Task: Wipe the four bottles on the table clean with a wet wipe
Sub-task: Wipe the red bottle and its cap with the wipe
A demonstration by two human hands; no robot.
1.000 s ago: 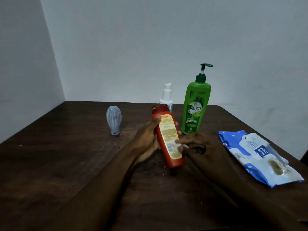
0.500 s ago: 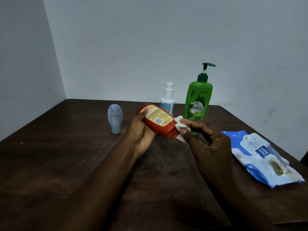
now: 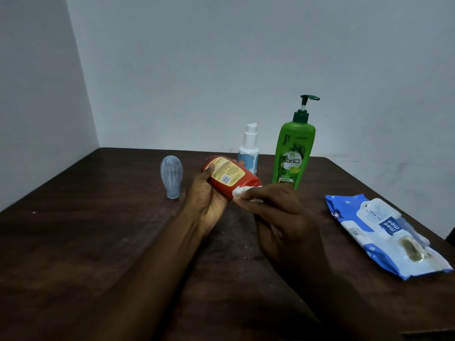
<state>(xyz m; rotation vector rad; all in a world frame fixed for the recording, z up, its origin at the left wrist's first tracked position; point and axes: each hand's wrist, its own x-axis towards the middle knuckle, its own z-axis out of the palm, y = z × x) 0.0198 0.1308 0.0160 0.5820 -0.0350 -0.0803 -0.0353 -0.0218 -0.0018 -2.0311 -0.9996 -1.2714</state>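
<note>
My left hand (image 3: 206, 203) grips a red bottle (image 3: 230, 177) with a yellow label, tilted almost flat above the table, its cap end pointing left and away. My right hand (image 3: 278, 212) pinches a white wet wipe (image 3: 240, 191) against the bottle's lower right end. A tall green pump bottle (image 3: 293, 156) stands upright behind my right hand. A small white pump bottle (image 3: 249, 148) stands to its left, partly hidden by the red one. A pale blue squeeze bottle (image 3: 171, 177) stands cap-down further left.
An opened blue and white wet wipe pack (image 3: 384, 230) lies flat at the right, near the edge of the dark wooden table (image 3: 98, 242). White walls meet in a corner behind the table.
The red bottle went from standing steeply in my left hand to lying nearly level. My right hand moved the wipe from the label to the bottle's bottom end.
</note>
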